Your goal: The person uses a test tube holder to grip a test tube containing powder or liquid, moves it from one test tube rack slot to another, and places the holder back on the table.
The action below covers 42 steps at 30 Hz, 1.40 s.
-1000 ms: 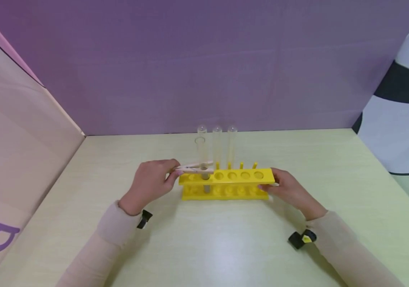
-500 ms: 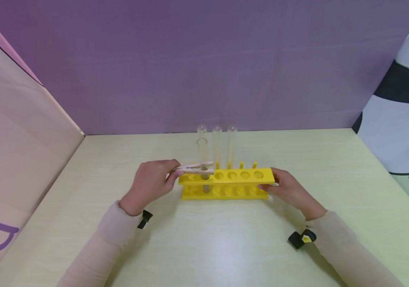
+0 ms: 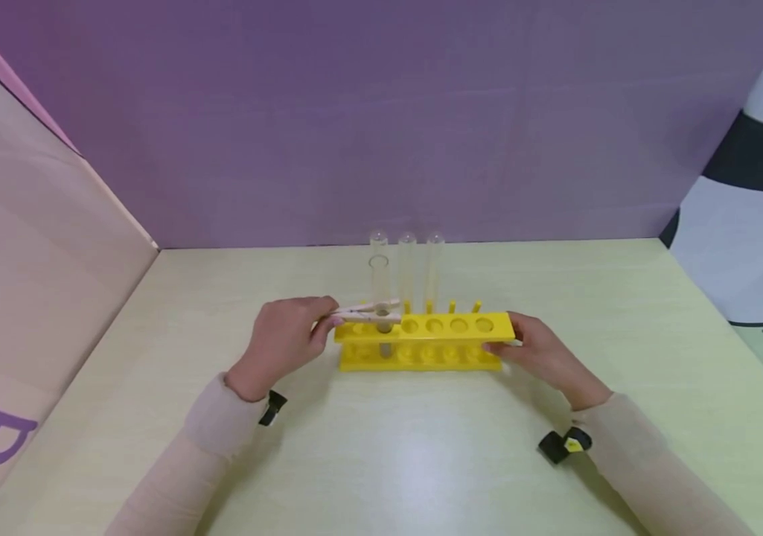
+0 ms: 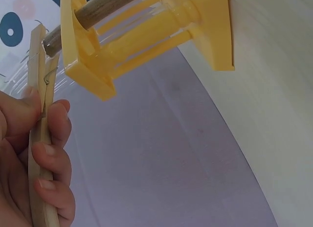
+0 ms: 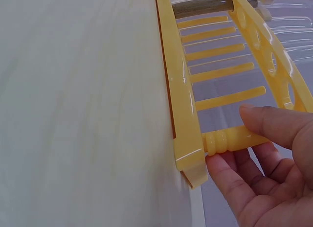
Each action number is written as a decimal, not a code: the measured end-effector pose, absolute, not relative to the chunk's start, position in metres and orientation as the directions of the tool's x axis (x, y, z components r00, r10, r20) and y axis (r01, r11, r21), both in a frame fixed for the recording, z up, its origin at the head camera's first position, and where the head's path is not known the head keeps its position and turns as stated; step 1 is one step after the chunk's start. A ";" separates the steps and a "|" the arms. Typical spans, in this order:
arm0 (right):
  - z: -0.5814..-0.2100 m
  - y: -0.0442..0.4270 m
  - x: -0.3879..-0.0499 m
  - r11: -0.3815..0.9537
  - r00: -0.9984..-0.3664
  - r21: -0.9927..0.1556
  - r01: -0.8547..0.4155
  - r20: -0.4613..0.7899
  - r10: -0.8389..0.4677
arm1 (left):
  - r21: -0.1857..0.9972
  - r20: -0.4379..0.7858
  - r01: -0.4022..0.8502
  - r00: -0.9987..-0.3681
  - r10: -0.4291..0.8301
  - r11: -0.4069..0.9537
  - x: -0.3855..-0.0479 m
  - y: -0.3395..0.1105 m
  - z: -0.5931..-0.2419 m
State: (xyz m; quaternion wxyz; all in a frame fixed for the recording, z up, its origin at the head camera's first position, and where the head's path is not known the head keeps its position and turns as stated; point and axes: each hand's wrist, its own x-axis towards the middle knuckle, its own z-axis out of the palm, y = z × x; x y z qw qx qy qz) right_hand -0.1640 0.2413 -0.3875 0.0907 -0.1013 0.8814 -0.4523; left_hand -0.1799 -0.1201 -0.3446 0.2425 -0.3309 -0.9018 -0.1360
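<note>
A yellow test tube rack [image 3: 424, 327] stands on the table. My left hand [image 3: 281, 339] grips a wooden clamp [image 4: 41, 158], its jaws around an upright glass tube [image 3: 380, 281] near the rack's left end. Dark contents [image 4: 105, 8] fill the tube's lower part, which passes through a hole in the rack. My right hand [image 3: 542, 353] holds the rack's right end; in the right wrist view the thumb and fingers [image 5: 230, 183] are around its end post [image 5: 230, 139].
Several clear tubes [image 3: 406, 272] stand upside down on pegs along the rack's back side. Behind the table [image 3: 381, 447] rises a purple panel [image 3: 381, 126], with printed panels at the left [image 3: 33, 223] and right [image 3: 743, 246].
The clamped tube's top has shifted slightly to the right and stands more upright. Both hands keep their grips, and the rack stays in place.
</note>
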 end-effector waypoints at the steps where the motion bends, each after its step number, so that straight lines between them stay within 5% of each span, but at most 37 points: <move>1: -0.387 0.241 -0.164 0.570 -0.963 -0.816 -0.098 -0.067 -0.262 | 0.081 0.532 0.662 -0.660 0.529 0.745 -0.180 -0.120 -0.345; 42: -0.388 0.242 -0.165 0.564 -0.960 -0.821 -0.091 -0.077 -0.268 | 0.087 0.564 0.645 -0.660 0.496 0.759 -0.176 -0.118 -0.326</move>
